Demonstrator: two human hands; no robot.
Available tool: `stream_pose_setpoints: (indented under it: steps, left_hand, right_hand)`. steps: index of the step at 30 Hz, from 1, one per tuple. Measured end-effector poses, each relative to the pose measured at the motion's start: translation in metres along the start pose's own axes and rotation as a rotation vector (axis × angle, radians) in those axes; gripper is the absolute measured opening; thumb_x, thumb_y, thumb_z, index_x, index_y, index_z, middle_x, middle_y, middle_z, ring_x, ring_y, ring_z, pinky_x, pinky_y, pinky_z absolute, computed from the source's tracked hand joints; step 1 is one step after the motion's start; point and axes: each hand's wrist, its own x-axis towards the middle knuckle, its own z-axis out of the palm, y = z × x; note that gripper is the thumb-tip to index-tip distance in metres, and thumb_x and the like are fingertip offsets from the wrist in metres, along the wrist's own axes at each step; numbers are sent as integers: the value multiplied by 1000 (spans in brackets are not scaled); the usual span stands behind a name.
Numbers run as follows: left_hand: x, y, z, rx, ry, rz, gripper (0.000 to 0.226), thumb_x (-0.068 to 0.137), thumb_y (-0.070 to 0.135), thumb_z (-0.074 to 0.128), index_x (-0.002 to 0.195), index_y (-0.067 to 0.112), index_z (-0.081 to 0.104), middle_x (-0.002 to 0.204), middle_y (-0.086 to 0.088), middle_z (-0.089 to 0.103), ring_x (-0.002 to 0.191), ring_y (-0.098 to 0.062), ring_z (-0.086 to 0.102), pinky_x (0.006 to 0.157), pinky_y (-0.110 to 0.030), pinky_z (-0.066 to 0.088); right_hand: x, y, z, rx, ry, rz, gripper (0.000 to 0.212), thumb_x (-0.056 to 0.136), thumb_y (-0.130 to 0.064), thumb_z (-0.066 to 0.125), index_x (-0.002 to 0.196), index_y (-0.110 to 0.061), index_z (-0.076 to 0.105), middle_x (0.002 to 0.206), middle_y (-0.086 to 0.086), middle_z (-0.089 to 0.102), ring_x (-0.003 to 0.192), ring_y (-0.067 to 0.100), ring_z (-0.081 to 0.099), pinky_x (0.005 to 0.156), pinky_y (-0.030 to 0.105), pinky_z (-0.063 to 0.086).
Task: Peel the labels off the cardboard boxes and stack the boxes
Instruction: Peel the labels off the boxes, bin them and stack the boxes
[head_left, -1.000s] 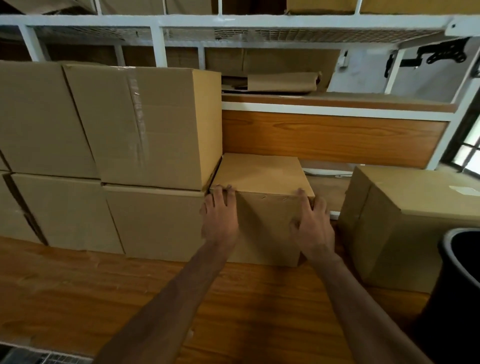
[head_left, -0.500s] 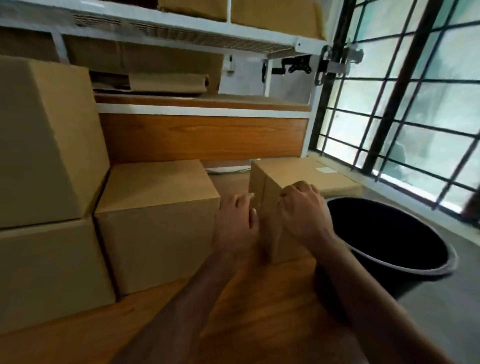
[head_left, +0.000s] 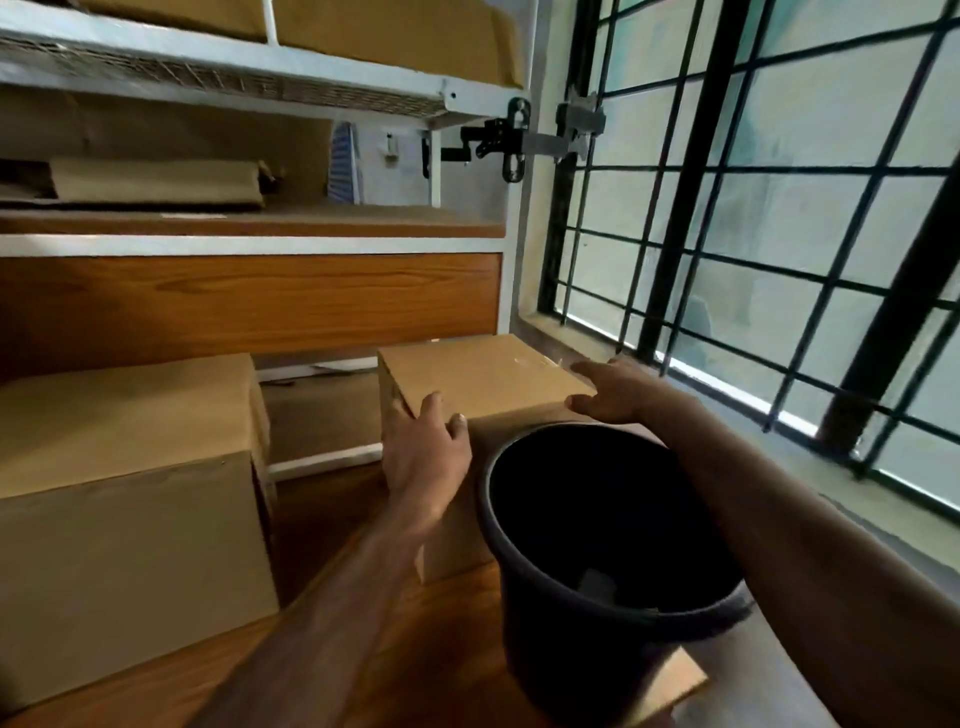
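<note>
A small cardboard box (head_left: 483, 376) stands on the wooden surface below the window. A faint pale label (head_left: 525, 359) lies on its top near the far right. My left hand (head_left: 426, 454) clasps the box's near left corner, fingers over the top edge. My right hand (head_left: 615, 389) is at the near right corner, with spread fingers touching the top edge. A larger plain cardboard box (head_left: 124, 467) sits to the left, apart from the small one.
A black bucket (head_left: 571, 639) stands right in front of the small box, between my arms, with a scrap inside. White shelving (head_left: 249, 244) with flattened cardboard runs behind. A barred window (head_left: 753, 234) fills the right side.
My view swung right, away from the stacked boxes. Both hands left the larger box and moved to the small box by the window, spreading to its two near corners.
</note>
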Motion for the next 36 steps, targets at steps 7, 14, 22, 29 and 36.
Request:
stream_pose_setpoints:
  steps: [7, 14, 22, 29, 36]
  left_hand:
    - [2, 11, 13, 17, -34, -102, 55, 99, 50, 46, 149, 29, 37, 135, -17, 48, 115, -33, 57, 91, -36, 48]
    - [0, 10, 9, 2, -35, -57, 54, 101, 29, 51, 151, 16, 35, 142, -13, 51, 128, -28, 50, 103, -36, 42]
    - [1, 6, -12, -121, 85, -46, 52, 100, 20, 53, 150, 16, 39, 140, -11, 54, 121, -26, 57, 99, -37, 49]
    - [-2, 29, -46, -193, 258, 23, 53, 101, 17, 51, 151, 23, 35, 145, -7, 44, 126, -21, 51, 95, -26, 45]
    - [-11, 45, -103, -226, 380, 143, 54, 101, 16, 52, 151, 21, 35, 143, -3, 44, 126, -16, 48, 85, -15, 38]
  right_hand:
    - [30, 36, 20, 192, -155, -105, 69, 98, -44, 50, 156, -21, 19, 160, 5, 27, 145, 25, 29, 118, 38, 24]
    - [38, 34, 23, 252, -97, -125, 56, 94, -41, 56, 146, -25, 45, 148, 8, 47, 132, 26, 46, 105, 32, 35]
    - [26, 16, 5, 364, 125, -139, 38, 93, -30, 58, 126, -11, 65, 112, 15, 67, 104, 29, 61, 89, 35, 47]
    - [2, 3, -19, 470, 294, -157, 35, 93, -30, 60, 118, -7, 66, 109, 17, 68, 97, 29, 61, 88, 37, 49]
    - [-37, -18, -60, 546, 464, -194, 49, 95, -32, 59, 140, -15, 53, 121, 12, 65, 103, 24, 61, 81, 26, 41]
